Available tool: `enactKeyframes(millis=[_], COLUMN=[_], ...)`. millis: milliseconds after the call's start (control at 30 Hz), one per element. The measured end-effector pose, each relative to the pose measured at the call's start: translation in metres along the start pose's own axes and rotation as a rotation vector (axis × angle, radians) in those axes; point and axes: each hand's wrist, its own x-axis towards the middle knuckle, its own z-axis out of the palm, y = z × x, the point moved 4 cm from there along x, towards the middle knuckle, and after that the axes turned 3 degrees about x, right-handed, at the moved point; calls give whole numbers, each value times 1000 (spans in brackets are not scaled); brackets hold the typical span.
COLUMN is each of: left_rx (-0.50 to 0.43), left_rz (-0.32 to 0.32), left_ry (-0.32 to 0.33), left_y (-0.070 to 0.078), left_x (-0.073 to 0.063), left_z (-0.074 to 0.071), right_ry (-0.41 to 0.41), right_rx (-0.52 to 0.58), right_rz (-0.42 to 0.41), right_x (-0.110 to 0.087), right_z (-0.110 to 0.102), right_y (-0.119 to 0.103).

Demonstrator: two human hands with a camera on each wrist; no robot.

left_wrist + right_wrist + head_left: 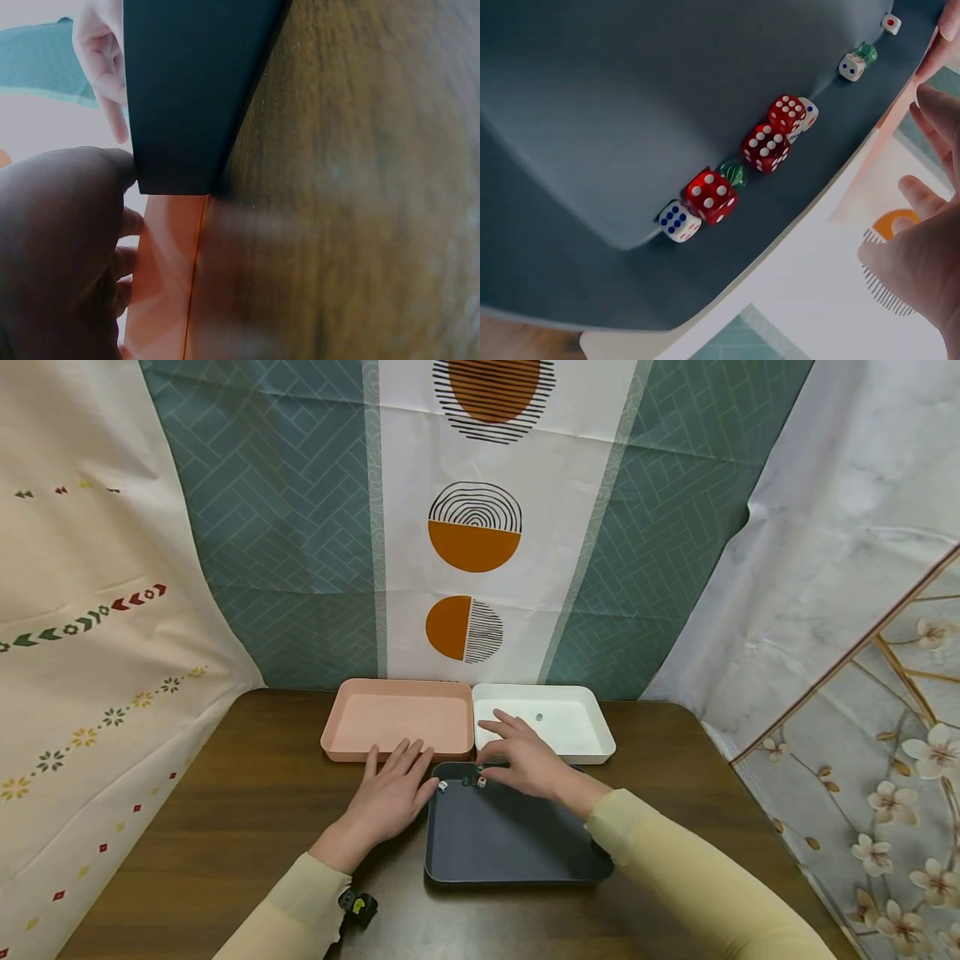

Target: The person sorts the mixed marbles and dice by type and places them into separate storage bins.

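My left hand (392,793) lies with straight, spread fingers beside the left rim of a dark grey tray (517,839), its fingertips by the near edge of a pink tray (401,718). Over the dark tray's far edge, my right hand (528,762) has thumb and index finger bent close together, the other fingers spread. Whether a small thing is between those tips is hidden. Along that edge, the right wrist view shows red dice (711,196), white dice (679,220) and green glass marbles (733,174).
A white tray (592,745) stands behind the dark one, touching the pink tray's right side; a small glassy marble (538,717) lies in it. All three trays stand on a brown wooden table (247,793). Patterned cloths (300,527) hang behind and at both sides.
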Motion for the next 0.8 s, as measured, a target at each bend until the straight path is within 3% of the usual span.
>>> enactKeyframes(millis=[200,800], left_rx=[6,-7], left_rz=[2,-4], left_ry=[23,-12], left_y=[1,0], left_x=[-1,0], left_z=[-1,0], right_ry=[6,130], right_rx=[27,23], right_rz=[60,155], right_x=[-5,-17], right_z=[-6,-15], right_y=[7,37])
